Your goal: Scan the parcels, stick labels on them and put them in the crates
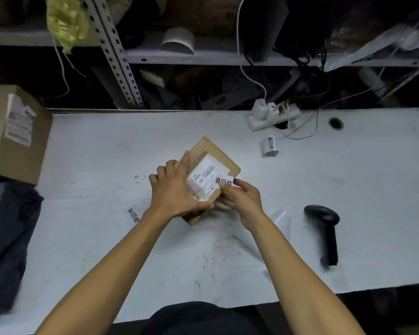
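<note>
A small brown parcel (212,165) sits tilted near the middle of the frame on the white surface (348,189), raised at its near end by the person's hands. The left hand (177,189) grips the parcel's left edge, fingers (183,163) spread over the top and thumb pressed along the near corner. The right hand (242,197) pinches a white label (224,182) with black characters between thumb and fingers, holding it against the parcel's printed shipping sticker (205,174).

A black handheld scanner (325,228) lies on the surface at the right of the frame, well apart from the hands. A curled label (269,146) stands toward the upper right, near a white power strip (273,116). Another label (133,215) lies flat just beside the left forearm. A larger cardboard box (15,134) rests at the left edge, above a dark bag (7,238).
</note>
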Available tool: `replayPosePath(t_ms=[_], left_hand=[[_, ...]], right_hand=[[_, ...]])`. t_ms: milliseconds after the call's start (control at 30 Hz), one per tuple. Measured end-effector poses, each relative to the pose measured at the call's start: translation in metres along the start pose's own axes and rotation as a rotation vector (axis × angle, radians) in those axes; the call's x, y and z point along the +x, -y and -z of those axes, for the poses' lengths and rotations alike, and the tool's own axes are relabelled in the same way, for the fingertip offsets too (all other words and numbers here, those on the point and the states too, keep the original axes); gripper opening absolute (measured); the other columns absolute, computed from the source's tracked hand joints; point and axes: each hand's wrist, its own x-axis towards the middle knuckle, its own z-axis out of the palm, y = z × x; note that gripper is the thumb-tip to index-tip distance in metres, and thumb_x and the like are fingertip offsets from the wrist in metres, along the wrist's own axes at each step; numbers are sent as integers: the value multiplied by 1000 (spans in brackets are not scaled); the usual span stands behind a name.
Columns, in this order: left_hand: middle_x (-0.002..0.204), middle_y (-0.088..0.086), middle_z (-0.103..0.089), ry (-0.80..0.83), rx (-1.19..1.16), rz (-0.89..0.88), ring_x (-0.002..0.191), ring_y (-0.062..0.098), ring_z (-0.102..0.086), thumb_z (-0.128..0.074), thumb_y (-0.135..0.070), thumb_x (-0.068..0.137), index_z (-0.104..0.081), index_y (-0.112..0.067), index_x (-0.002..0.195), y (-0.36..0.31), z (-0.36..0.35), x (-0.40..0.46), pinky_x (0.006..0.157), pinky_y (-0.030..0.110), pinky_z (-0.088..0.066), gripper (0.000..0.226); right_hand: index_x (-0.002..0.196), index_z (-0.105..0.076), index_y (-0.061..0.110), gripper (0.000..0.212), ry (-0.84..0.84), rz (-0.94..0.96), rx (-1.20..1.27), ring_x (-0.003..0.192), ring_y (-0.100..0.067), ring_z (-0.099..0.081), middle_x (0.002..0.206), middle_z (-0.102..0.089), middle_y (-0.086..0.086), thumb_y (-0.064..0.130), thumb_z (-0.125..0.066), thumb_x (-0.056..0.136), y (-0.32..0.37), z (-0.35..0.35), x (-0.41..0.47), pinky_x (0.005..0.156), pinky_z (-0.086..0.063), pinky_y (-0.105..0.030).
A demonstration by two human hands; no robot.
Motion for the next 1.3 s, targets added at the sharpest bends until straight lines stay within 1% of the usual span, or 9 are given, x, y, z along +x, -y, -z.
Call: replayPosePath(t_ms=[133, 367, 533, 633, 833, 933, 1033, 1133, 1300], left_hand=[[146, 6, -32, -19, -71, -127, 130, 28, -34, -75, -84, 49, -2, -29, 159, -40, 1, -18, 106, 47, -31, 143], [133, 0, -40, 1, -266, -411, 123, 21, -40, -73, -88, 41, -25, -30, 155, -172, -16, -68, 106, 44, -42, 136], [131, -4, -39, 149, -333, -569, 124, 17, -42, -71, -90, 40, -30, -35, 152, -289, -70, -119, 106, 45, -47, 132], [126, -7, -39, 273, -335, -655, 124, 19, -47, -74, -86, 44, -33, -37, 149, -354, -119, -157, 105, 46, -49, 123], [127, 1, -59, 522, -279, -769, 115, 20, -60, -78, -65, 63, -50, -23, 141, -462, -228, -239, 97, 45, -54, 93], [117, -5, -60, 640, -246, -842, 103, 14, -60, -79, -37, 83, -53, -11, 138, -502, -263, -281, 87, 29, -50, 67], [110, -2, -62, 731, -195, -860, 103, 17, -63, -77, -26, 87, -54, -4, 138, -536, -297, -312, 89, 30, -51, 60], [107, 5, -70, 821, -158, -820, 103, 24, -68, -81, -37, 78, -61, -6, 131, -566, -329, -334, 95, 43, -55, 65], [95, 1, -73, 950, -117, -774, 89, 20, -70, -71, -62, 53, -68, -11, 117, -626, -411, -343, 88, 42, -58, 81]], right_hand=[[111, -72, 9, 36, -177, 126, 38, 87, -19, -77, 92, -79, -5, 18, -85, 79, -1, 36, -18, 85, -62, -40], [117, -67, 20, 75, -408, 333, 12, 89, -12, -75, 100, -77, 2, 39, -99, 51, 19, 180, -87, 83, -62, -38], [124, -62, 26, 79, -558, 400, 80, 105, -11, -70, 113, -73, 5, 36, -98, 54, -14, 316, -160, 86, -61, -34], [130, -59, 19, 73, -685, 407, 170, 111, -14, -66, 120, -70, 2, 23, -95, 66, -48, 390, -200, 75, -57, -19], [153, -35, 16, 98, -918, 329, 315, 135, -20, -47, 144, -50, 2, 23, -91, 73, -137, 513, -276, 111, -43, -39], [144, -46, 16, 97, -991, 259, 386, 125, -15, -54, 137, -57, 7, 37, -93, 62, -176, 547, -304, 102, -47, -33], [131, -58, 21, 92, -1075, 180, 465, 114, -16, -65, 123, -69, 7, 48, -91, 49, -218, 581, -319, 98, -54, -40], [117, -63, 23, 57, -1130, 127, 533, 103, -13, -67, 111, -72, 9, 30, -92, 68, -245, 610, -332, 83, -55, -30], [114, -65, 18, 46, -1163, 82, 632, 85, 1, -64, 100, -72, 11, 21, -89, 74, -279, 682, -331, 59, -45, -13]])
